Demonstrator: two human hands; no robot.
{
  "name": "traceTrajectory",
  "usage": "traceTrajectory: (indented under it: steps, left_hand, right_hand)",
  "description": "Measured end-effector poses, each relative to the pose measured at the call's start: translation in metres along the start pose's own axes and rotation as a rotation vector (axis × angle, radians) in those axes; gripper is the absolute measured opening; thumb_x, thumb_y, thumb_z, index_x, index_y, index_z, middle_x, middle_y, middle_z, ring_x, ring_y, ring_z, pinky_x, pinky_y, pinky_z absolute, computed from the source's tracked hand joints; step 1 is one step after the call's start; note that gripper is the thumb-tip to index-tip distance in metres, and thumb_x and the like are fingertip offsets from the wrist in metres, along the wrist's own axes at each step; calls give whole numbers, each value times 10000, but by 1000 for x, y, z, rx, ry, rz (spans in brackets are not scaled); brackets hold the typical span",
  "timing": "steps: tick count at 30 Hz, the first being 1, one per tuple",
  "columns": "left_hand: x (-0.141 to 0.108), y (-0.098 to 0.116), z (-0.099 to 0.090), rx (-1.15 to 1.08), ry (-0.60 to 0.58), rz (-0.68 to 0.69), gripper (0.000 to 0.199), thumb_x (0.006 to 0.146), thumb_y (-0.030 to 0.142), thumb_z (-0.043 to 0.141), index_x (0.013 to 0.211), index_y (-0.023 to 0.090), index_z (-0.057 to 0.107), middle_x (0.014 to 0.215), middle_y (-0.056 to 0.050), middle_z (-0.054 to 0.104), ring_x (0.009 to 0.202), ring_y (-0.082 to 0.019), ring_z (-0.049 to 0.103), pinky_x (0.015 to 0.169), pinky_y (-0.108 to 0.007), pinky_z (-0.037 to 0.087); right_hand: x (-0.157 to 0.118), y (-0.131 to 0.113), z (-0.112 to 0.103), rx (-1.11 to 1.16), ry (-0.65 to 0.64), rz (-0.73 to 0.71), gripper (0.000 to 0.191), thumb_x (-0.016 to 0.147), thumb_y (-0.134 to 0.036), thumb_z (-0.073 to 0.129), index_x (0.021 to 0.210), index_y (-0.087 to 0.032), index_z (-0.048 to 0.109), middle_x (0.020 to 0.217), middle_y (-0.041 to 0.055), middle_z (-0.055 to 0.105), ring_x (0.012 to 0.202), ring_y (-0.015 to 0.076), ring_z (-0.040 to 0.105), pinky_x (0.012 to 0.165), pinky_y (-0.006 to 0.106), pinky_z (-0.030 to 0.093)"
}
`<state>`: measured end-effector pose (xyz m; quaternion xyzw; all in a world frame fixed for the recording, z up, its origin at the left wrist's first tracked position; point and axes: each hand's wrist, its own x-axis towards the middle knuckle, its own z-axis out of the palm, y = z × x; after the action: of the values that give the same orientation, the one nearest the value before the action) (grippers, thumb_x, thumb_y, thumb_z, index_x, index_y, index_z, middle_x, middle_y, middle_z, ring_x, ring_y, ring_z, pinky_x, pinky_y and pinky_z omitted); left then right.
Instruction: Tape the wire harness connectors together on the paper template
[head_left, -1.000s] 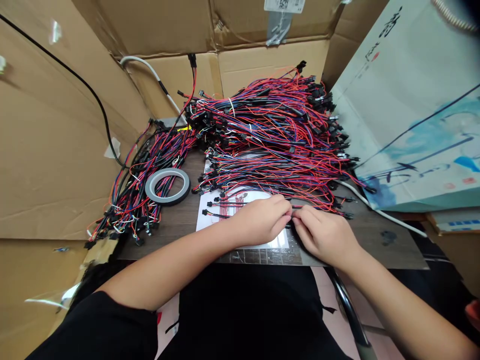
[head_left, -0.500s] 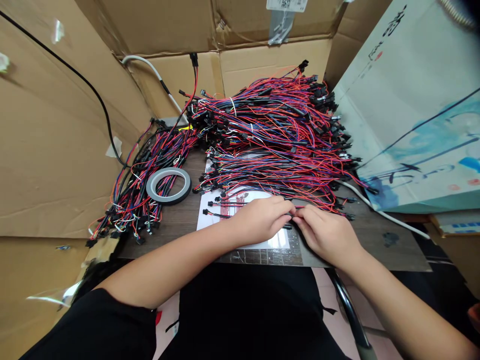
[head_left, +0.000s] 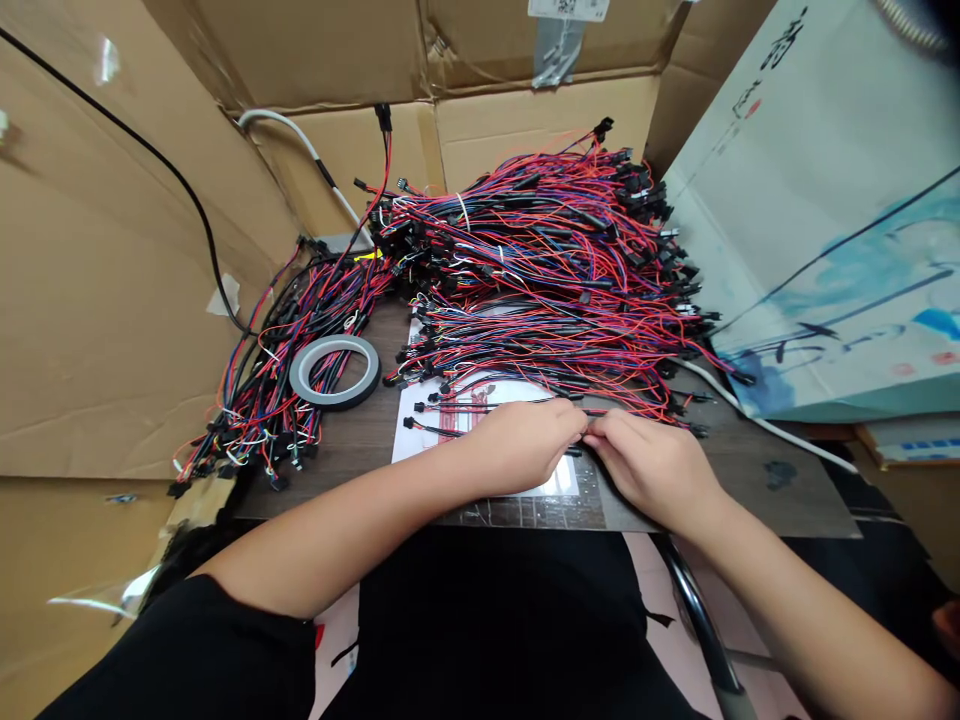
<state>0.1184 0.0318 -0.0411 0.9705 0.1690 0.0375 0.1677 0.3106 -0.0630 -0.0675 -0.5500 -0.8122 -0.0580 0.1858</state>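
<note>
1. As we look out from the meeting fingertips, our clock's centre, cardboard walls [head_left: 142, 330] box in the scene from nine round to one, the wiring heaped inside them.
2. The dark tabletop [head_left: 750, 470] spreads out to three o'clock.
3. Up at twelve, there's the big wire pile [head_left: 555, 230], red, blue and black, nearest strands just beyond the knuckles.
4. Between nine and ten, a smaller wire heap [head_left: 281, 320].
5. At nine, the white sheet [head_left: 405, 446], partly under the left hand [head_left: 525, 440].
6. That hand meets the right hand [head_left: 649, 465]; fingers curled narrow, pads hidden, so I can't tell what they grip, or whether they're closed.
7. Near ten, the grey tape ring [head_left: 301, 378], wires showing through its hole.
8. And the nearest lead [head_left: 429, 429]: black connector [head_left: 409, 422] at nine, wires disappearing beneath the left hand.
</note>
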Motion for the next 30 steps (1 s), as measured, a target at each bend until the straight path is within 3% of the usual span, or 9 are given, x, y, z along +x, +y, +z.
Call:
traceTrajectory:
  steps: [6, 11, 14, 18, 21, 23, 25, 30]
  left_hand:
    - [-7, 3, -8, -10, 46, 22, 212, 998, 242, 397, 943, 161, 584, 983, -66, 620, 912, -189, 597, 793, -317, 478]
    - [-24, 10, -17, 163, 26, -11, 275, 932, 414, 571, 1007, 150, 571, 1015, -96, 608, 940, -260, 591, 802, -388, 480]
    - [-31, 12, -9, 266, -31, -60, 134, 906, 257, 576, 975, 145, 555, 946, -94, 616, 859, -257, 608, 726, -370, 471]
    - [-39, 13, -12, 288, -49, -59, 126, 879, 118, 482, 991, 150, 531, 916, -85, 646, 818, -251, 639, 657, -338, 449]
    - [-56, 13, -41, 192, -14, -204, 135, 974, 200, 389, 1023, 162, 510, 800, -51, 665, 696, -218, 650, 567, -311, 398]
    - [-72, 11, -68, 101, 68, -358, 177, 1015, 297, 358, 1028, 184, 493, 753, -21, 659, 636, -195, 633, 540, -297, 370]
    - [-92, 5, -94, 32, 244, -461, 161, 1019, 308, 363, 1039, 205, 485, 763, 8, 646, 618, -155, 606, 569, -273, 383]
    - [-136, -26, -133, 70, 774, -729, 177, 997, 376, 423, 1017, 224, 511, 726, 28, 586, 612, -122, 531, 595, -250, 395]
  right_hand:
    - [-1, 0, -2, 74, -33, -90, 158, 967, -210, 504, 871, -159, 619, 779, 32, 626, 724, 141, 588, 679, 258, 398]
    - [-2, 0, -2, 65, -3, -103, 96, 932, -211, 571, 967, -179, 654, 832, 30, 638, 752, 139, 587, 717, 262, 424]
    - [-1, 0, -2, 69, 28, -137, 128, 913, -208, 605, 1022, -181, 667, 830, 24, 644, 742, 134, 590, 704, 262, 438]
    - [-1, -1, -8, 29, 133, -128, 358, 860, -200, 677, 1215, -175, 633, 915, 43, 687, 773, 148, 610, 740, 280, 478]
    - [-4, 1, -15, -53, 372, -58, 649, 778, -180, 750, 1389, -196, 531, 1149, 108, 680, 969, 231, 634, 890, 370, 502]
    - [-6, 2, -17, -129, 526, -11, 802, 723, -182, 788, 1456, -231, 466, 1319, 146, 603, 1114, 316, 596, 965, 467, 480]
    - [-6, 3, -17, -152, 563, 15, 898, 705, -187, 797, 1504, -265, 395, 1438, 156, 508, 1202, 365, 550, 999, 526, 459]
    - [4, 4, -9, -14, 364, 38, 795, 793, -179, 712, 1508, -270, 376, 1465, 141, 476, 1205, 314, 551, 1009, 498, 473]
